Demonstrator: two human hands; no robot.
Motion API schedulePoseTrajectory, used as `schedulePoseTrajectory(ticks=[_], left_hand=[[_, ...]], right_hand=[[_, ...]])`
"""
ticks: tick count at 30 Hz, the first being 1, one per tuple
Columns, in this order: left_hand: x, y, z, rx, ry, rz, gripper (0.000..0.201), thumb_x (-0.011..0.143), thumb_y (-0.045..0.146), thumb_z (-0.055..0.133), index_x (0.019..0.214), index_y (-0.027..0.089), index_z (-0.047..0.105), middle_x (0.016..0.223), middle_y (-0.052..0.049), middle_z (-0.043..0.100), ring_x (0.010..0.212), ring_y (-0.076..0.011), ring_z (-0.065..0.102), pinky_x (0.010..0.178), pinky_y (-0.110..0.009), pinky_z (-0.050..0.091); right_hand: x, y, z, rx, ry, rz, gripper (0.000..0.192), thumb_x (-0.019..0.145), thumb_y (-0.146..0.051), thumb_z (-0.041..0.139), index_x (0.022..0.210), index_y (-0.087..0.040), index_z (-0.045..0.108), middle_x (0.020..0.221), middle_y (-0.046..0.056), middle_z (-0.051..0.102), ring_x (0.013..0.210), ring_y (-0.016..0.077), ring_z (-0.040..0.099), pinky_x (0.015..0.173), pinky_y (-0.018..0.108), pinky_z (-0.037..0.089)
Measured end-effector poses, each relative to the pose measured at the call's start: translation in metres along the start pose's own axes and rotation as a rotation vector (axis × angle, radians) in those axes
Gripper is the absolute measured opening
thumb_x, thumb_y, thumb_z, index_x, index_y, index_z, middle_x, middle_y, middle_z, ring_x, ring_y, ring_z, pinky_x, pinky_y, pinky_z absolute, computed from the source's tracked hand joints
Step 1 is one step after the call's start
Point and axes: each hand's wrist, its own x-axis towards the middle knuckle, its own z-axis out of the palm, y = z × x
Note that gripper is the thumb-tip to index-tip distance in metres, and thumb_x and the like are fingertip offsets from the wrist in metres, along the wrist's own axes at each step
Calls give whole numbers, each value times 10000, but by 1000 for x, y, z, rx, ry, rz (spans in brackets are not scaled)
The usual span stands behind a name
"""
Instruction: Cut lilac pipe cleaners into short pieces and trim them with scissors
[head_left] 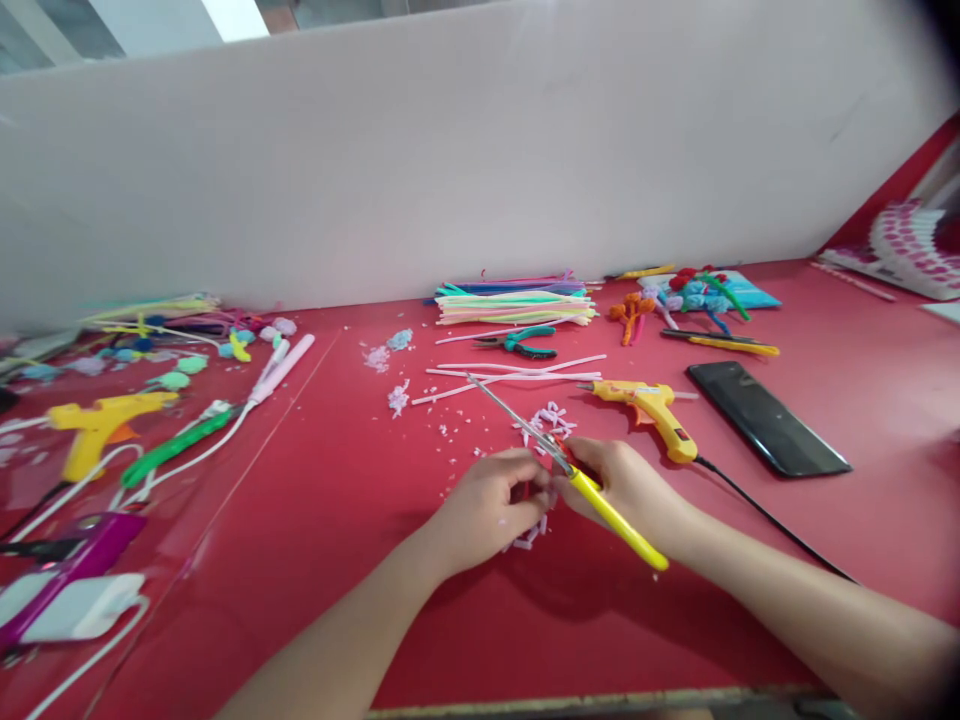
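Note:
My right hand point(622, 485) is wrapped around yellow-handled scissors point(615, 515), whose long silver blades point away to the upper left. Close beside it, my left hand point(499, 505) has its thumb and fingers pinched together; whatever sits between the fingertips is too small to tell. Short cut bits of pink pipe cleaner point(551, 418) lie just beyond my hands, and more pink pieces point(532, 537) show beneath the left fingers. Several long pink pipe cleaners point(517, 376) stretch across the red table point(315, 560) farther back.
Teal-handled pliers point(525, 343) lie before a bundle of coloured pipe cleaners point(517, 303). To the right are a yellow glue gun point(652, 408) with a trailing cord and a black phone point(765, 415). Another yellow glue gun point(101, 425) and cords lie left. A pale partition point(450, 150) stands behind.

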Motion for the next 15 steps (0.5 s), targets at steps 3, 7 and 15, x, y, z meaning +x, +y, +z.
schedulePoseTrajectory(ticks=[3,7,15], left_hand=[[-1,0,3,-6,-14,-1,106,747,192,488,718,189,590,675,14,536,579,-99,475,539,-204,356],[-1,-1,2,25,0,-2,102,735,171,493,730,192,592,680,14,540,595,-106,479,546,-206,355],[0,4,2,136,82,47,107,709,137,504,754,205,573,772,-2,575,688,-137,511,637,-233,378]], right_hand=[[-1,1,1,48,-44,3,113,704,-277,468,656,-175,462,543,-57,429,493,71,327,446,186,248],[-2,-1,1,19,-44,13,136,728,-283,441,679,-170,499,554,-49,439,497,74,324,451,195,244],[-2,0,3,18,-17,45,107,704,-261,449,632,-185,433,532,-56,416,489,75,327,447,195,239]])
